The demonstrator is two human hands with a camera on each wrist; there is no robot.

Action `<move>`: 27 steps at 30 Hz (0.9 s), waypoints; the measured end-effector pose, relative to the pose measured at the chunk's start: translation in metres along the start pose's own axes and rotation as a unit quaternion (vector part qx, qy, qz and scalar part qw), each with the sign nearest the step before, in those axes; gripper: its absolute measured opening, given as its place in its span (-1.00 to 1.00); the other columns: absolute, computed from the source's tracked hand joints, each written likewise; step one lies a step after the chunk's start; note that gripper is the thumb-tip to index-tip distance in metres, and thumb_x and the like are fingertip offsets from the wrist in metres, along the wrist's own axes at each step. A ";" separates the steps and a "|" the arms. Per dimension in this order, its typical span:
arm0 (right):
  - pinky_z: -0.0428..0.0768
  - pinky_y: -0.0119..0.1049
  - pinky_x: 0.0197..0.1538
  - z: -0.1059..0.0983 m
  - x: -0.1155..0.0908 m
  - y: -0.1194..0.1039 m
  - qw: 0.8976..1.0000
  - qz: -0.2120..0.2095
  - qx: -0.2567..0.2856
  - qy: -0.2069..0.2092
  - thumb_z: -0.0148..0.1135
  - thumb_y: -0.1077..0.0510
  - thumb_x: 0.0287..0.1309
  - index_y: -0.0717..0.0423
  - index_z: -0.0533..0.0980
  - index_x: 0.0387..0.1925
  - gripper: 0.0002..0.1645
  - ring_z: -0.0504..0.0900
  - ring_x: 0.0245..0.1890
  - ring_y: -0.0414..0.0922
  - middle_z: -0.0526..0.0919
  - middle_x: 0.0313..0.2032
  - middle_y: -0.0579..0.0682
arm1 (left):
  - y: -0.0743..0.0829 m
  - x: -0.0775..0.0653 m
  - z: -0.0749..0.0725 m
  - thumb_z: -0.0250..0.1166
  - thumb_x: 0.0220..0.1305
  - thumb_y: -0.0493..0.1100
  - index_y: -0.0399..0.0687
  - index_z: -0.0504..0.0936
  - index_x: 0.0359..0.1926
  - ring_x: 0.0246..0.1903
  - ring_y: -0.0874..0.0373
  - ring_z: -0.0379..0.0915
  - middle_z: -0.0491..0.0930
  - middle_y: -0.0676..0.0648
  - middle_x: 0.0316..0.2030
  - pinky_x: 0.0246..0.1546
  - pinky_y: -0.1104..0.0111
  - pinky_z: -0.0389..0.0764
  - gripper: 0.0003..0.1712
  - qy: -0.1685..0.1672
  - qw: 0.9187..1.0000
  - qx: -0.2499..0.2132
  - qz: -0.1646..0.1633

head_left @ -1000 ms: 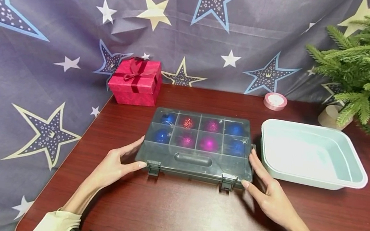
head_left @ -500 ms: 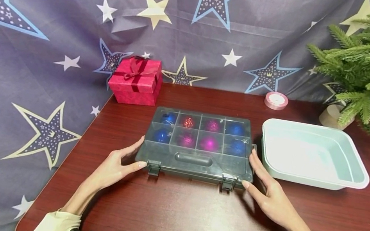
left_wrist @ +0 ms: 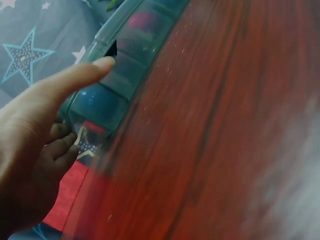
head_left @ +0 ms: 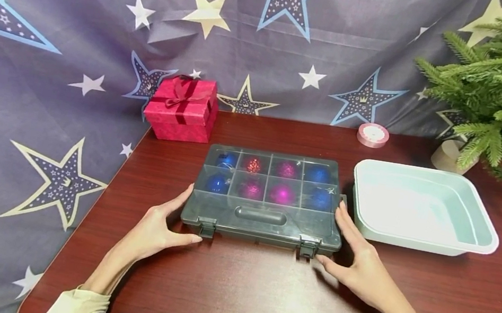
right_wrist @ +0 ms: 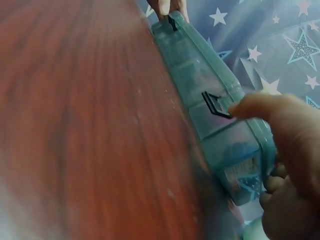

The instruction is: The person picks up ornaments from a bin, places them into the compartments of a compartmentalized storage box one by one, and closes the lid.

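Note:
A dark translucent compartment case (head_left: 219, 210) lies flat on the table with its lid down. Blue, red and pink baubles show through the lid, such as a blue bauble (head_left: 217, 184) and a pink bauble (head_left: 282, 194). My left hand (head_left: 151, 231) grips the left front corner, fingers along the side and thumb in front by the left latch (head_left: 207, 229). At the opposite corner my right hand (head_left: 362, 271) holds the case likewise, its thumb beside the right latch (head_left: 308, 247). In the right wrist view, that thumb touches the black latch (right_wrist: 216, 106). Some fingers are partly hidden behind the case.
A pale mint tray (head_left: 419, 244) stands close to the right of the case. Behind are a red gift box (head_left: 180, 109), a pink ribbon roll (head_left: 373, 135) and a small fir tree (head_left: 495, 100). The table's left edge borders a star-patterned cloth (head_left: 112, 78).
Both thumbs have shifted inward and down from the case's front corners to the latches. The fingers stay at the sides. The head view has moved slightly; the case stays where it was.

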State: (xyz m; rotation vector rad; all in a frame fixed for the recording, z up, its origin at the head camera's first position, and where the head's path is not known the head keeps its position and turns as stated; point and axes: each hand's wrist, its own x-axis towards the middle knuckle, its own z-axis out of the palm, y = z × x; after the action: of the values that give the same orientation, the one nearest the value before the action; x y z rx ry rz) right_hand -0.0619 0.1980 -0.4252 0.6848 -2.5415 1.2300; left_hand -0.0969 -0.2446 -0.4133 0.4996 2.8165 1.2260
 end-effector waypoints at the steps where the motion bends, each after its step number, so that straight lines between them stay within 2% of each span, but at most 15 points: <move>1: 0.03 -0.60 0.40 0.002 0.000 -0.001 1.000 0.005 -0.008 0.003 0.64 0.28 -0.01 0.16 0.17 0.59 0.20 0.17 0.49 0.11 0.08 0.57 0.21 | 0.000 0.000 0.001 0.69 -0.06 0.23 0.24 0.15 0.63 0.41 0.01 0.30 0.33 -0.03 0.48 0.39 0.05 0.33 0.31 0.005 1.000 0.005 0.003; 3: 0.02 -0.60 0.39 0.004 0.001 -0.003 1.000 0.016 -0.022 0.004 0.66 0.22 -0.01 0.16 0.15 0.60 0.23 0.21 0.46 0.21 0.07 0.58 0.19 | 0.000 0.000 0.003 0.69 -0.07 0.24 0.23 0.16 0.63 0.40 0.01 0.33 0.34 -0.03 0.47 0.38 0.05 0.35 0.30 0.018 1.000 0.012 0.008; 7: 0.04 -0.61 0.37 0.007 0.001 -0.005 0.999 0.016 -0.033 0.011 0.68 0.19 -0.04 0.20 0.13 0.60 0.27 0.27 0.42 0.27 0.06 0.58 0.20 | 0.001 -0.001 0.003 0.68 -0.03 0.20 0.25 0.20 0.61 0.38 0.04 0.35 0.35 0.01 0.46 0.38 0.18 0.35 0.24 0.035 0.999 0.012 0.016; 13: 0.03 -0.62 0.38 0.009 0.000 -0.002 0.998 -0.015 -0.053 0.016 0.71 0.25 -0.17 0.28 0.11 0.59 0.35 0.28 0.41 0.29 0.05 0.57 0.27 | 0.000 0.000 0.005 0.63 0.08 0.15 0.24 0.23 0.60 0.37 0.05 0.37 0.38 0.01 0.45 0.36 0.34 0.34 0.14 0.043 0.999 0.013 0.023; 19: 0.02 -0.58 0.43 0.013 0.001 0.001 0.994 -0.050 -0.093 0.036 0.75 0.24 -0.24 0.41 0.13 0.54 0.36 0.21 0.49 0.23 0.10 0.54 0.36 | 0.001 0.000 0.007 0.66 0.06 0.08 0.16 0.28 0.58 0.37 0.07 0.35 0.37 0.00 0.45 0.34 0.54 0.25 0.12 0.059 0.998 0.000 0.028; 27: 0.00 -0.51 0.45 0.014 0.000 0.002 0.991 -0.061 -0.111 0.043 0.69 0.28 -0.14 0.45 0.16 0.51 0.25 0.26 0.45 0.28 0.14 0.52 0.39 | 0.002 0.001 0.010 0.68 0.02 0.11 0.19 0.33 0.56 0.33 0.08 0.41 0.43 0.02 0.41 0.27 0.60 0.30 0.11 0.080 0.997 -0.004 0.021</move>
State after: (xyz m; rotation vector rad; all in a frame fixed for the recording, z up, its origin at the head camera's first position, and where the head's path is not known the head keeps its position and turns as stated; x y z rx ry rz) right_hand -0.0630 0.1882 -0.4349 0.7077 -2.4740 0.9014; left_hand -0.0954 -0.2359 -0.4187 0.4815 2.9454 1.3430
